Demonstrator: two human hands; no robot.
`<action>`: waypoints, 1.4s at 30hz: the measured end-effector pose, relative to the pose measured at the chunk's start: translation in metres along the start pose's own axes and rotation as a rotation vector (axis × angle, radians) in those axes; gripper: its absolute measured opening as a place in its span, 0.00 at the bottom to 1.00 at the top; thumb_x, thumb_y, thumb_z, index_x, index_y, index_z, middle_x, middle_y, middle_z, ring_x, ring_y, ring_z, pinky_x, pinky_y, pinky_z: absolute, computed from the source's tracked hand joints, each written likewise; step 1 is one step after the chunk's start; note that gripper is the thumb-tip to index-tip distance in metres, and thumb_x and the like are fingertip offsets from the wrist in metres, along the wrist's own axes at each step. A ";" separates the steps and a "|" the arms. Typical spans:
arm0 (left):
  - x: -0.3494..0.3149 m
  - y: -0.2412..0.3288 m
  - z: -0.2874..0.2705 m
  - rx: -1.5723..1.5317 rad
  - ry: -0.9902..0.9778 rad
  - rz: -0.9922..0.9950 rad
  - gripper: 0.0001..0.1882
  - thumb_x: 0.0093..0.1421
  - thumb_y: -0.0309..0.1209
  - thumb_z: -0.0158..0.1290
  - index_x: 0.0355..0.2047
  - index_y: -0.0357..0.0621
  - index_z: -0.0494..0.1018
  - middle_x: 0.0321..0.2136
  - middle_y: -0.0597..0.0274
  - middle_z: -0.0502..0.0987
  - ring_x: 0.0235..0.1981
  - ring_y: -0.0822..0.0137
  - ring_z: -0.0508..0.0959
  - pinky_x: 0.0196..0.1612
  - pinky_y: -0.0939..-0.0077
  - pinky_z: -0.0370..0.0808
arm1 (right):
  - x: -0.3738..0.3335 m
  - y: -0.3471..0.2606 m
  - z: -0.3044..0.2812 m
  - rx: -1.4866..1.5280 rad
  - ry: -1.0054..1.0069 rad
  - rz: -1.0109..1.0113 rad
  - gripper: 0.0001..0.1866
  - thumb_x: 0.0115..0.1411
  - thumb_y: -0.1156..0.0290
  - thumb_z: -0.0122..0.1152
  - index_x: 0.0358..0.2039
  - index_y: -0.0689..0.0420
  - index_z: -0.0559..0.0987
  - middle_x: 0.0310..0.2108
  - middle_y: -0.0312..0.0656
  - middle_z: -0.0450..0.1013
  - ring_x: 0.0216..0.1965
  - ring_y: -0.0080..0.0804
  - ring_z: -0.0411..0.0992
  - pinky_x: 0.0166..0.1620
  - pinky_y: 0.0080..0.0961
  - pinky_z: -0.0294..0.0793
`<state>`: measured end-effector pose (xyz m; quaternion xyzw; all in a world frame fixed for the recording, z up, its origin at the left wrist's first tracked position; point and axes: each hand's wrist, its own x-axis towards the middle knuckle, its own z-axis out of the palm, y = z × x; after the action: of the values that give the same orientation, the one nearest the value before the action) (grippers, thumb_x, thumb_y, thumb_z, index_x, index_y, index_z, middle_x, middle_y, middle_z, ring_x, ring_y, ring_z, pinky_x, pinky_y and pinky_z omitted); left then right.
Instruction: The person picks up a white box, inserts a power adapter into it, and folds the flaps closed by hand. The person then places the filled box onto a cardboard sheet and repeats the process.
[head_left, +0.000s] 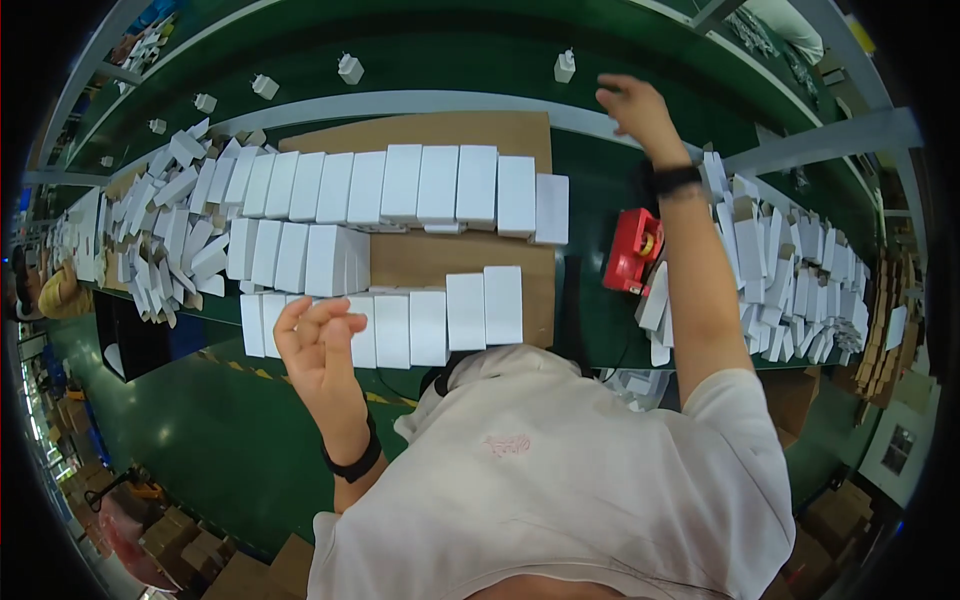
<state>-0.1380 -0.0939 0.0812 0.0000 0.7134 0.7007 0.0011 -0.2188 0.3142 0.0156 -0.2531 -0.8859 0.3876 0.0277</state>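
Note:
My right hand (pixel 632 105) stretches over the far green belt (pixel 460 75), fingers apart and nothing in them. Just left of it stands a small white block-shaped piece (pixel 565 67) with a narrow top, and the hand is not touching it. Above the near row of white boxes (pixel 428 328), my left hand (pixel 318 345) is raised with loosely bent fingers and no object visible in it. Farther back, a longer row of upright white boxes (pixel 402 185) leans along a brown cardboard sheet (pixel 460 258). A shorter group of white boxes (pixel 295 255) sits between the two rows.
A red tape dispenser (pixel 630 250) lies beside my right forearm. Loose white cartons (pixel 785 270) crowd the right side, with another heap of cartons (pixel 170 230) at left. More small white pieces (pixel 350 69) stand along the belt. A grey metal frame (pixel 820 140) borders the bench.

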 end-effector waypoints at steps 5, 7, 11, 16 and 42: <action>-0.001 0.014 0.003 -0.037 -0.035 -0.053 0.17 0.59 0.24 0.45 0.47 0.39 0.57 0.34 0.55 0.72 0.30 0.69 0.73 0.38 0.78 0.69 | 0.141 0.088 0.048 -0.150 0.156 0.140 0.50 0.41 0.58 0.68 0.61 0.53 0.49 0.47 0.53 0.66 0.43 0.46 0.70 0.32 0.34 0.77; -0.008 0.016 -0.012 0.071 0.047 -0.040 0.16 0.58 0.24 0.46 0.46 0.38 0.58 0.32 0.55 0.72 0.28 0.69 0.73 0.36 0.77 0.71 | 0.166 0.086 0.089 -0.114 0.183 0.097 0.54 0.37 0.52 0.69 0.61 0.53 0.48 0.47 0.53 0.66 0.46 0.48 0.68 0.40 0.37 0.74; 0.011 0.028 -0.045 0.157 0.137 -0.088 0.16 0.57 0.23 0.47 0.45 0.37 0.59 0.31 0.58 0.72 0.28 0.73 0.72 0.32 0.83 0.69 | 0.208 0.130 0.089 -0.346 0.234 0.018 0.26 0.43 0.58 0.63 0.43 0.56 0.72 0.43 0.46 0.71 0.45 0.43 0.69 0.47 0.33 0.68; 0.121 0.033 -0.150 0.883 0.342 0.331 0.13 0.54 0.28 0.51 0.40 0.39 0.67 0.23 0.58 0.73 0.25 0.70 0.73 0.28 0.79 0.69 | 0.186 0.049 0.025 0.464 0.043 0.062 0.25 0.49 0.73 0.62 0.47 0.58 0.65 0.34 0.43 0.71 0.29 0.30 0.73 0.26 0.19 0.74; 0.403 -0.144 -0.158 1.666 0.000 -0.026 0.30 0.40 0.41 0.61 0.44 0.41 0.68 0.44 0.47 0.68 0.47 0.53 0.68 0.49 0.63 0.68 | -0.054 -0.031 -0.057 1.001 -0.015 0.007 0.29 0.56 0.68 0.54 0.57 0.54 0.57 0.45 0.41 0.66 0.40 0.28 0.69 0.44 0.26 0.71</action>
<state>-0.5409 -0.2534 -0.0605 -0.0074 0.9983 -0.0566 0.0090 -0.1711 0.3094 0.0853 -0.2087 -0.5907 0.7671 0.1380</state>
